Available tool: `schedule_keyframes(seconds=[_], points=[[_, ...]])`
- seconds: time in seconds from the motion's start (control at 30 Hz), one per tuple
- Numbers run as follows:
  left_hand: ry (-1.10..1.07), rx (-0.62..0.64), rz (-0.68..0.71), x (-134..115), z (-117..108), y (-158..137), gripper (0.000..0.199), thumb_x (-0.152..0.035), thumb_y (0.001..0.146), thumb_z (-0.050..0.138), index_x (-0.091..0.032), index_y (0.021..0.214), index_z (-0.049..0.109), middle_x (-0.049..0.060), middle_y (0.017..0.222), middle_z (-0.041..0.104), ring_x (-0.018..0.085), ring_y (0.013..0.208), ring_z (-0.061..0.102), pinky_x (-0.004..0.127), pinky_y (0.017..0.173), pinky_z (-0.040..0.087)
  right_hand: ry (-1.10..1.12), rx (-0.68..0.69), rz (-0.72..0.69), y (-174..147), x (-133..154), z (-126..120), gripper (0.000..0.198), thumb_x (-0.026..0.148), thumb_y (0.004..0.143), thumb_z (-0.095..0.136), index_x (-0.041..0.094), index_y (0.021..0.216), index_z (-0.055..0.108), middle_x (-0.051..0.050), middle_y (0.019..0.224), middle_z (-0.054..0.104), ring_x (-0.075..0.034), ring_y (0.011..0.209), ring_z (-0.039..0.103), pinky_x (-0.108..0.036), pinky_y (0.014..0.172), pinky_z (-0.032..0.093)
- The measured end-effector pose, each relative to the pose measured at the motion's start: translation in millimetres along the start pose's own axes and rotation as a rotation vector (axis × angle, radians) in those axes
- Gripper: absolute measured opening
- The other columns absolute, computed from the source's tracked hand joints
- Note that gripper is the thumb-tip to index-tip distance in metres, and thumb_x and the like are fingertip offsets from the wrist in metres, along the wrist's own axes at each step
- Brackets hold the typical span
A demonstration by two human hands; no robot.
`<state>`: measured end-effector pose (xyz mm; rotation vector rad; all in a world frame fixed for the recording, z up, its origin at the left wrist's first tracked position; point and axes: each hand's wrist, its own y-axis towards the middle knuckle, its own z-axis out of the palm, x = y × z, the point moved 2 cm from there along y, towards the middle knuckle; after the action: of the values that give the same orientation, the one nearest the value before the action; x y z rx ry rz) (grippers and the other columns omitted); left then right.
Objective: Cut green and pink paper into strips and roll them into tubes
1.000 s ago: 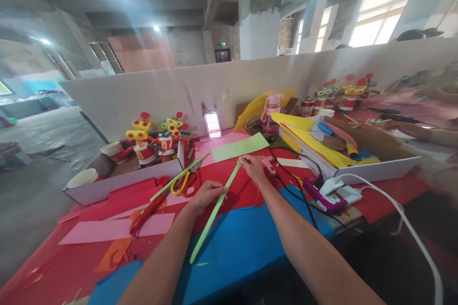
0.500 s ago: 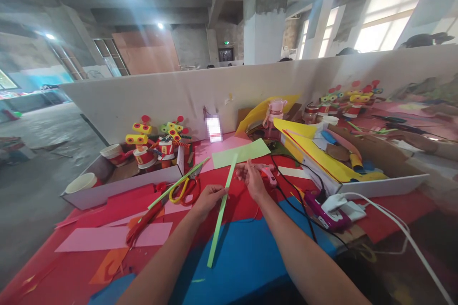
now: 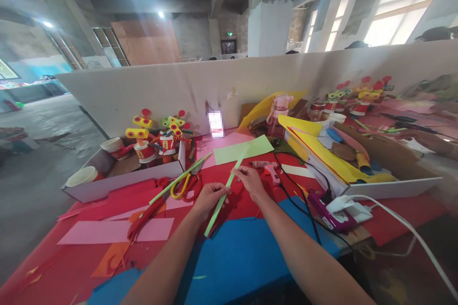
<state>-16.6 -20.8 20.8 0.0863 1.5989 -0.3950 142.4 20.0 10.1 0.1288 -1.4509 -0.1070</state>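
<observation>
A narrow light-green paper strip [image 3: 217, 212] slants across the middle, its lower end above a blue sheet [image 3: 243, 252]. My left hand [image 3: 211, 198] pinches the strip near its middle between thumb and fingers. Higher up, my right hand [image 3: 249, 181] grips the same strip with its fingertips. Behind the strip's far end lies a wider light-green paper piece [image 3: 239, 151]. A pink hot glue gun [image 3: 271, 170] rests just right of my right hand. Left of my hands are scissors [image 3: 186, 186] with yellow and red handles, beside another green strip [image 3: 175, 182].
An open box [image 3: 125, 188] at left holds paper-cup robot figures [image 3: 145, 150] and cups. At right, another box [image 3: 393, 186] contains yellow paper and scraps. Black cables run to a purple power strip [image 3: 331, 212]. Pink paper [image 3: 153, 229] lies at left; a white partition [image 3: 171, 88] stands behind.
My right hand has closed from loosely spread fingers onto the upper part of the strip. The strip's lower end has risen and shifted slightly left. The view has turned a little.
</observation>
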Motion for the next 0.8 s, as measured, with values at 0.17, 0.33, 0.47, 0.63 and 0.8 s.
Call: schedule_keyframes(seconds=[0.17, 0.33, 0.47, 0.63, 0.8], points=[[-0.011, 0.015, -0.048, -1, 0, -3, 0.039, -0.051, 0.069, 0.072, -0.012, 0.073, 0.066, 0.002, 0.054, 0.063, 0.007, 0.041, 0.05, 0.017, 0.04, 0.036, 0.021, -0.079, -0.02, -2, -2, -9, 0.036, 0.054, 0.07, 0.067, 0.019, 0.068, 0.065, 0.002, 0.061, 0.056, -0.012, 0.057, 0.049, -0.025, 0.059, 0.042], [0.018, 0.017, -0.051, -2, 2, -3, 0.038, -0.05, 0.07, 0.07, -0.012, 0.074, 0.067, 0.002, 0.054, 0.063, 0.009, 0.043, 0.054, 0.017, 0.04, 0.039, -0.07, 0.017, -0.021, 0, 0, -11, 0.038, 0.054, 0.072, 0.065, 0.017, 0.076, 0.074, -0.001, 0.062, 0.062, -0.013, 0.058, 0.052, -0.024, 0.057, 0.041], [0.032, 0.037, -0.065, -1, 4, -3, 0.041, -0.052, 0.071, 0.068, -0.011, 0.075, 0.067, 0.003, 0.054, 0.063, 0.009, 0.041, 0.053, 0.018, 0.038, 0.038, -0.082, -0.096, -0.111, 0, 4, -15, 0.039, 0.052, 0.076, 0.061, 0.017, 0.081, 0.076, -0.001, 0.059, 0.061, -0.014, 0.059, 0.054, -0.024, 0.058, 0.042], [0.022, 0.019, -0.028, 1, 5, -3, 0.043, -0.053, 0.072, 0.067, -0.01, 0.076, 0.067, 0.004, 0.055, 0.063, 0.009, 0.043, 0.053, 0.019, 0.041, 0.039, -0.263, 0.178, -0.107, -7, 5, -3, 0.038, 0.051, 0.079, 0.06, 0.017, 0.08, 0.077, -0.002, 0.061, 0.066, -0.016, 0.06, 0.059, -0.024, 0.056, 0.041], [0.048, 0.06, -0.027, -1, 4, -4, 0.041, -0.051, 0.072, 0.067, -0.01, 0.073, 0.067, 0.005, 0.055, 0.063, 0.01, 0.044, 0.054, 0.02, 0.042, 0.039, -0.409, 0.065, -0.134, -5, 5, -10, 0.037, 0.05, 0.083, 0.054, 0.022, 0.075, 0.077, -0.001, 0.059, 0.067, -0.017, 0.061, 0.062, -0.024, 0.055, 0.043]])
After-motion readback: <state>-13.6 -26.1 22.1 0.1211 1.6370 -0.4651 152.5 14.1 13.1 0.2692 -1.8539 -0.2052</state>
